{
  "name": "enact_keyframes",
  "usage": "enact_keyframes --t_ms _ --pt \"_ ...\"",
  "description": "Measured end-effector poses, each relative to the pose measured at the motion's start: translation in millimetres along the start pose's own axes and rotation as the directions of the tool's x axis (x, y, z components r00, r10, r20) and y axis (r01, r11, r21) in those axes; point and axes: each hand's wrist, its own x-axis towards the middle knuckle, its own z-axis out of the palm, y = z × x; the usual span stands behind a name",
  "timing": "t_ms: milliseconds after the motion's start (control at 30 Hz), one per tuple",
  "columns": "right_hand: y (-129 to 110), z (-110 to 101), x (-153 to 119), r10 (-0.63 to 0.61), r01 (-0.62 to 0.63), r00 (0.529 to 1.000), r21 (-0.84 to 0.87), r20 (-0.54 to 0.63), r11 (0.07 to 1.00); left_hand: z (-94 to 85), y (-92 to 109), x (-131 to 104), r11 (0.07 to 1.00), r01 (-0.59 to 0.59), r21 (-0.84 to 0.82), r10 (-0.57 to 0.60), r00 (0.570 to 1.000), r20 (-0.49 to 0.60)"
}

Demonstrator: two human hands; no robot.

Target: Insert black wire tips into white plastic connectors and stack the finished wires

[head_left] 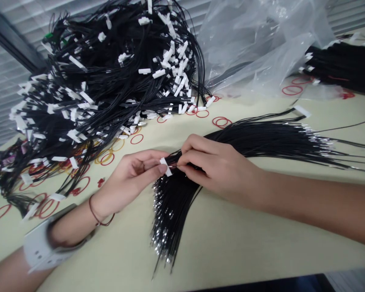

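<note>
My left hand (134, 174) pinches a small white plastic connector (166, 166) between thumb and fingers. Close by on its right, my right hand (214, 162) is closed, its fingertips pressed together on a thin wire (174, 166) that runs to the connector. Below both hands lies a bundle of black wires (182, 194) with shiny metal terminals (162, 227) at its lower end. The bundle bends under my right hand and fans out to the right, where more terminals (319, 140) show. A second white connector (302, 111) lies at the bundle's upper right.
A big heap of black cables with white connectors (109, 73) fills the back left. Red rubber bands (136, 139) are scattered on the pale table (261, 239). A clear plastic bag (261, 44) stands behind, with another black cable bundle (346, 67) at the far right.
</note>
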Motion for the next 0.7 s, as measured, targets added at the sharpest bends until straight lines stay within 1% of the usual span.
enact_keyframes --t_ms 167,333,467,533,633,700 --pt "0 3 0 -0.011 0.011 1.0 0.003 -0.015 1.0 1.4 1 -1 1.0 0.008 0.031 -0.008 1.0 0.007" --pt "1 10 -1 -0.114 0.112 0.993 -0.077 -0.014 0.991 4.1 1 -5 0.994 -0.027 0.109 0.03 0.999 -0.025" --pt "3 13 1 -0.16 0.156 0.987 -0.143 -0.022 0.977 3.9 0 -5 0.991 -0.044 0.122 0.046 0.999 -0.014" --pt "4 7 4 -0.178 0.175 0.984 -0.162 -0.004 0.971 2.5 0 -3 0.993 -0.046 0.109 0.047 0.999 -0.002" --pt "7 -14 12 -0.177 0.177 0.984 -0.064 0.014 0.982 -0.8 -1 2 0.998 -0.029 0.05 0.03 0.999 -0.026" --pt "11 -33 16 -0.137 0.136 0.99 -0.01 -0.042 0.991 -3.0 -2 5 1.0 -0.002 -0.03 0.0 0.998 -0.062"
